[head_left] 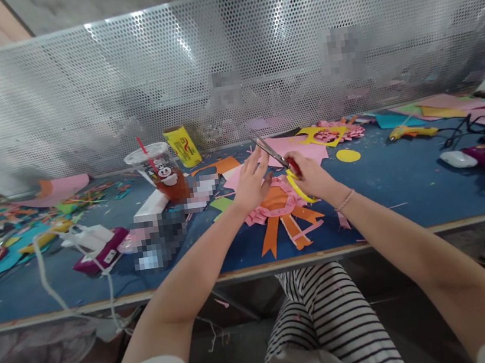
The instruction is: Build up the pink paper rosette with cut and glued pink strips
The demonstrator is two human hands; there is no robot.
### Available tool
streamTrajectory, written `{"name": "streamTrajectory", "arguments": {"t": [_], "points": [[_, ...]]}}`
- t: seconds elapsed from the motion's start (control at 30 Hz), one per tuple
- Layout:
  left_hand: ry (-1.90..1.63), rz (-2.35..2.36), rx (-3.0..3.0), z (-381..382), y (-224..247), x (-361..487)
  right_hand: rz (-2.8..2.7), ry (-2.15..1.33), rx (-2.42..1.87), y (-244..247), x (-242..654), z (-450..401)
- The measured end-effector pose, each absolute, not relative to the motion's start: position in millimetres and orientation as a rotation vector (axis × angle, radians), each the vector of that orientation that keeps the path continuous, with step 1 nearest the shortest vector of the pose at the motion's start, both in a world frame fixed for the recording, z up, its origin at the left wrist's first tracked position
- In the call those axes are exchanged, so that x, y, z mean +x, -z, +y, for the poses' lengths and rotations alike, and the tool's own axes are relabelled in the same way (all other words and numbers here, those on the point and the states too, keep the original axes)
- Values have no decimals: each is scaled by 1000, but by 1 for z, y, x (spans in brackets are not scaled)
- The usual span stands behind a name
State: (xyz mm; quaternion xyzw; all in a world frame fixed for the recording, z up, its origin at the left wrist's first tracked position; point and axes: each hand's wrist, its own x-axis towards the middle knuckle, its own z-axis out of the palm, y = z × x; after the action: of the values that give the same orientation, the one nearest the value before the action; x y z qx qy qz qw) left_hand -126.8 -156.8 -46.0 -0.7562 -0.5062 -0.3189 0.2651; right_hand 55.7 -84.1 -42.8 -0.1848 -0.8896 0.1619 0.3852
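Scissors (272,152) are held by the handles in my right hand (308,174), their blades pointing up and left, slightly apart. A curved yellow paper strip (300,188) hangs just below that hand. My left hand (251,181) has its fingers spread near the blades, over the left side of a paper rosette; nothing shows in its grasp. The rosette has an orange centre (275,198), a ruffled pink rim (256,215) and orange ribbon tails (271,237) pointing toward me. Pink paper (305,148) lies behind my hands.
A cup of brown drink (168,176) stands at the left beside a yellow packet (183,146). Paper scraps and a purple power strip (100,254) lie further left. To the right are a yellow circle (348,155), a glue gun (412,132) and cables. A perforated metal screen (123,90) stands behind.
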Motion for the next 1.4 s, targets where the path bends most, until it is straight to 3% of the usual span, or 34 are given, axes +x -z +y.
{"name": "streamTrajectory", "arguments": {"t": [0.67, 0.77, 0.93, 1.03, 1.23, 1.4], "points": [[999, -1349, -2088, -161, 40, -120, -2187, -422, -519, 48, 50, -85], [1207, -1370, -2078, -165, 37, -116, -2173, -409, -524, 46, 51, -85], [1838, -1630, -1961, -162, 36, -116, -2182, -372, -529, 43, 55, -82], [2004, -1677, -2013, -157, 37, -119, -2157, -356, -565, 43, 57, -73], [1847, -1788, -2037, -149, 41, -134, -2148, -233, -1046, 52, 69, -35], [1146, -1948, -2045, -139, 52, -156, -2380, -106, -1381, 63, 87, -9]]}}
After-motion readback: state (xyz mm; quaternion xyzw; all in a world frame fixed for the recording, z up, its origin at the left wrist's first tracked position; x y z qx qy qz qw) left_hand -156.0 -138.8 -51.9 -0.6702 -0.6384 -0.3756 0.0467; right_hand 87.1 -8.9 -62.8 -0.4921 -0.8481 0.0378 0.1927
